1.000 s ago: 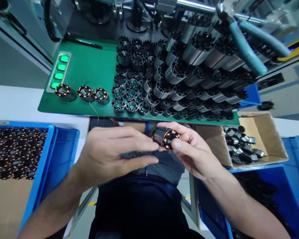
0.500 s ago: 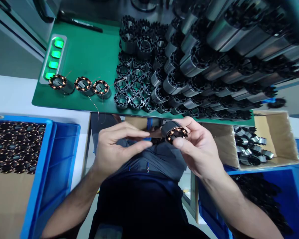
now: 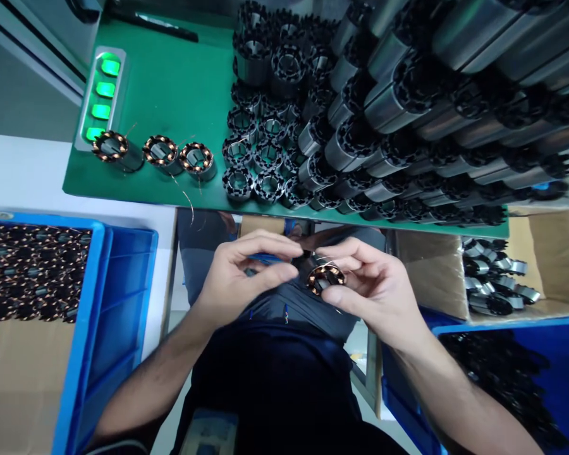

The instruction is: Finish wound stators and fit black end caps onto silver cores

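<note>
Three finished stators sit at the mat's near-left edge; heaps of bare cores left; right hand grips a wound stator, left hand pinched shut beside it.

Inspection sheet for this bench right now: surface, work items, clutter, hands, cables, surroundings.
Surface: green mat on a white bench, crowded on its right half.
Work items: wound stator held above the lap; three wound stators in a row on the mat.
Clutter: many unwound black cores standing and stacked on the mat.
Hands: right hand grips the wound stator; left hand pinches beside it, contents too thin to tell.
Cables: loose copper wire trailing off the mat edge.
Surroundings: left blue bin of wound parts; cardboard box with metal parts; right blue bin; lit green buttons.
</note>
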`<state>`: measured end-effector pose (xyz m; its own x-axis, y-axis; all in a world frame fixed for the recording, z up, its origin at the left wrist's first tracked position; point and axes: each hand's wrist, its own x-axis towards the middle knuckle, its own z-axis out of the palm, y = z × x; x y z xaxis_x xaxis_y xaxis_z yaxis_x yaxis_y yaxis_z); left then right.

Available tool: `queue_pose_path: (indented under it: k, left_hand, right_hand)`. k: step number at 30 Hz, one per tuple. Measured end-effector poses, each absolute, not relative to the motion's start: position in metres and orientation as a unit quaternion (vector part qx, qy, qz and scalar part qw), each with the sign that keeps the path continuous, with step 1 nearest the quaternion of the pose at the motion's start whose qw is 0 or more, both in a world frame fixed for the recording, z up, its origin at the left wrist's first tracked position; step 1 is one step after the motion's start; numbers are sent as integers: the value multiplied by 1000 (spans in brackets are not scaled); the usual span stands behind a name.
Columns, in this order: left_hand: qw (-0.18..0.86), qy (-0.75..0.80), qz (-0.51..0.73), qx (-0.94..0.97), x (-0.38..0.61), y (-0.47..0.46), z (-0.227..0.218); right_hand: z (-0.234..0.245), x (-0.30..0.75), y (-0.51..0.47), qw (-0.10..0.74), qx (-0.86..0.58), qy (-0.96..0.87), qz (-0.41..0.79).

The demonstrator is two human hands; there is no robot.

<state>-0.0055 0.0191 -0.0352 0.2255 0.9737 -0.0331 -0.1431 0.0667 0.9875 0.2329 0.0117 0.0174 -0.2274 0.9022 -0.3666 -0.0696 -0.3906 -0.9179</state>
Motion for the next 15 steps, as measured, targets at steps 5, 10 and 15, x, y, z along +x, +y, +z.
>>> queue_pose_path:
  k: [5,10,15]
  left_hand:
    - [588,391,463,535,1,17,-15]
    - [623,412,449,491,2,4,-51]
    - [480,472,479,564,-8,-4,-51]
  right_hand:
    - [14,227,10,364,-490,-412,676]
    - [16,234,5,366,-463,-417,691]
    - [21,235,5,359,-515,-422,654]
